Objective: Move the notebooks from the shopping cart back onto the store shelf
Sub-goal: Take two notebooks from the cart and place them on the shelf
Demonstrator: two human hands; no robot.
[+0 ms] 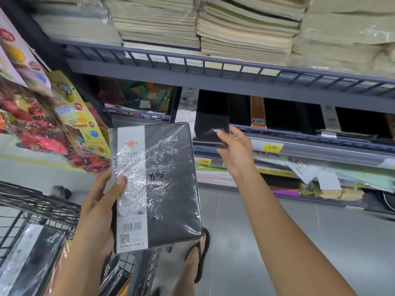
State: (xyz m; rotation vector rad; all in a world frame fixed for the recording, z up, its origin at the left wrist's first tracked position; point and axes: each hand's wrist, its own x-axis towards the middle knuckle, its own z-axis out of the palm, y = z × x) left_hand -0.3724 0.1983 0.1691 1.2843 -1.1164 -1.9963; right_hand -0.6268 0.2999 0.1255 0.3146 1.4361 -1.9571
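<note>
My left hand (pixel 100 208) grips a black shrink-wrapped diary notebook (pixel 168 189) with a white paper band, held upright above the shopping cart (pixel 38 201). My right hand (pixel 234 150) reaches to the middle store shelf (pixel 299 137) and holds the lower corner of a second black notebook (pixel 210 129) that stands at the shelf's front rail, among other upright black notebooks (pixel 280 118). Another wrapped black notebook (pixel 36 259) lies in the cart at lower left.
Stacks of wrapped cream exercise books (pixel 243 28) fill the upper shelf behind a rail. Colourful hanging packets (pixel 42 116) crowd the left. Yellow price tags (pixel 271 147) line the shelf edge. Papers lie on the bottom shelf. My sandalled foot (pixel 197 257) is on the grey floor.
</note>
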